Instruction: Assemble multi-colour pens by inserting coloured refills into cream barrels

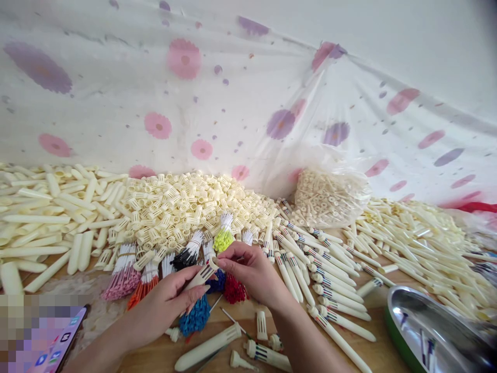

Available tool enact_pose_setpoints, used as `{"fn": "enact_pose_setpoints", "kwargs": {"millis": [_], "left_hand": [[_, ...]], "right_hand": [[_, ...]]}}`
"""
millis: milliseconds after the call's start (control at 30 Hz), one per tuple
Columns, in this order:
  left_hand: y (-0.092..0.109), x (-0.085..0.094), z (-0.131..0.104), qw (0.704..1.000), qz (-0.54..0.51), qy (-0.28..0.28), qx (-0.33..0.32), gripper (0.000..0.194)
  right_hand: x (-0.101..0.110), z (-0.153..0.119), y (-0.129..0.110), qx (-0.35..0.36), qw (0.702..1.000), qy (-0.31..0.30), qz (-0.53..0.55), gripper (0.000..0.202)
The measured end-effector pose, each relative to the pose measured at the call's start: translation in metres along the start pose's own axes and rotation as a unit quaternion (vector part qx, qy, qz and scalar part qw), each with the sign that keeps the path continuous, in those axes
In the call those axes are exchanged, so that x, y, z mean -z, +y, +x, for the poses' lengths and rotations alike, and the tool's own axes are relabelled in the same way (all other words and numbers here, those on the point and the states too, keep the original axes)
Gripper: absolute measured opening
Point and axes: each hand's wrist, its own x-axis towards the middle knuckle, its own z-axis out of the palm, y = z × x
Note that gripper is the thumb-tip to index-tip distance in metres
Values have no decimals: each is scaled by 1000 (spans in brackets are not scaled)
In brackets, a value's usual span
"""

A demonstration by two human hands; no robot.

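Observation:
My left hand is closed around the cream barrel of a multicolour pen, which tilts up to the right. The thumb and fingertips of my right hand pinch its top end, where coloured sliders show in the slots. Whether a separate small part sits between the right fingertips, I cannot tell. Just beyond the hands lie bundles of refills: black, yellow, red and light blue. Below the hands, a loose cream barrel and a slotted sleeve rest on the wooden table.
Slotted sleeves are heaped at the back, with long barrels to the left. Several assembled pens lie in rows at right, near a metal bowl. A bag of small parts stands behind. A phone lies front left.

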Motion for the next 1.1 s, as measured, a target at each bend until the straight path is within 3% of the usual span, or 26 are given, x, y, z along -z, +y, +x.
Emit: {"fn": "enact_pose_setpoints", "kwargs": {"millis": [233,367,533,633,833,967,1100], "left_hand": [[1,6,-2,999,24,-24,-39,41],[0,11,-3,999,-12,-29,-41,42],[3,26,-5,996,-12,-5,-86,30],[7,36,-7,995,17,36,-90,29],[7,42,-5,991,26,90,-93,27],[8,38,-3,990,50,93,-90,24],[9,33,-4,991,64,70,-93,20]], "right_hand": [[16,-11,-18,79,993,-55,-75,10],[25,-12,-24,118,980,-23,-161,14],[22,-7,-11,118,945,-1,-304,35],[17,-13,0,112,919,-79,-370,35],[29,-49,14,68,866,-270,-416,8],[24,-71,22,99,841,-320,-424,9],[-9,-78,41,197,804,-314,-464,23]]}}
